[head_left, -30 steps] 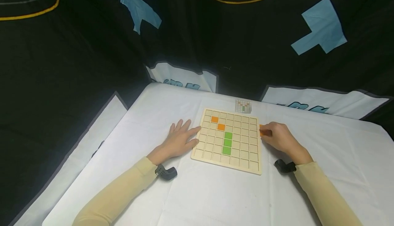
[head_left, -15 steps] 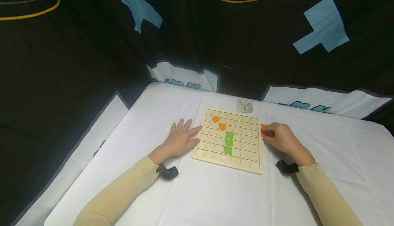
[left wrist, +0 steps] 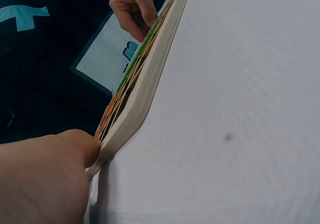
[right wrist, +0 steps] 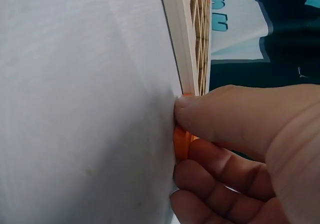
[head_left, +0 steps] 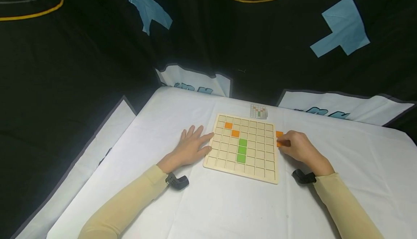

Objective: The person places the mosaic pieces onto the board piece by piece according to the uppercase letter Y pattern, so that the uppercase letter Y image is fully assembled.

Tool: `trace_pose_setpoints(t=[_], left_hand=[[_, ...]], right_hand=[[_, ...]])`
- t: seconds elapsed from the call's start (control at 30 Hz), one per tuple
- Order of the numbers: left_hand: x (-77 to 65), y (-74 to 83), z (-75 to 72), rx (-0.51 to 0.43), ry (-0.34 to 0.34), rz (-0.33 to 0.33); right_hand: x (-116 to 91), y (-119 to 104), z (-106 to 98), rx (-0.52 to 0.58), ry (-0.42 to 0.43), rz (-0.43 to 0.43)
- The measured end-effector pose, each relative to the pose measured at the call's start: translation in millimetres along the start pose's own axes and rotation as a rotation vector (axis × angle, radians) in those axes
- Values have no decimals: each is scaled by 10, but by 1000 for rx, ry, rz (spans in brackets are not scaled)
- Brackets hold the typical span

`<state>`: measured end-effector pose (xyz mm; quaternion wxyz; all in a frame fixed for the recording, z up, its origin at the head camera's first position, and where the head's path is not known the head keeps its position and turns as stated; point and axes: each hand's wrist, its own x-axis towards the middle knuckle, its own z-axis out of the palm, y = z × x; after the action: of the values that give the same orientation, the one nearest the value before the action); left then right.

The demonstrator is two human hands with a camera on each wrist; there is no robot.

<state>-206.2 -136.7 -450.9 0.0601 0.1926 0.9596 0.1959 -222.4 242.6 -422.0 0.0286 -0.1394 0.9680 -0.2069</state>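
Observation:
A square wooden grid board [head_left: 257,159] lies on the white-covered table. Two orange tiles [head_left: 228,125] sit in its upper left cells, and a column of green tiles [head_left: 242,150] stands below them. My left hand [head_left: 185,148] lies with fingers spread, thumb and index fingertip touching the board's left edge. Just beyond the right edge, my right hand [head_left: 297,145] pinches an orange square tile [right wrist: 181,143] between thumb and fingers, low at the table. Another orange tile [head_left: 279,134] lies on its far side; the fingers hide part of the pinched one.
Behind the board lies a small card [head_left: 258,112] printed with a coloured grid pattern. A black curtain [head_left: 254,43] with blue patches hangs past the table's far edge. White cloth [head_left: 228,210] covers the table in front of the board.
At the right edge, the orange pieces now show as two separate tiles, the pinched one slightly nearer me. The left hand keeps its place on the board.

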Motion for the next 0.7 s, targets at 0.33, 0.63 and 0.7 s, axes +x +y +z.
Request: trace_pose_setpoints(t=[0.33, 0.63, 0.7], left_hand=[[1, -7, 7, -3, 6, 5], [4, -9, 7, 3, 0, 2], [5, -5, 3, 4, 1, 3]], right_hand=[[-20, -36, -15, -19, -38, 3], [-39, -41, -23, -31, -45, -14], [-43, -41, -30, -34, -48, -16]])
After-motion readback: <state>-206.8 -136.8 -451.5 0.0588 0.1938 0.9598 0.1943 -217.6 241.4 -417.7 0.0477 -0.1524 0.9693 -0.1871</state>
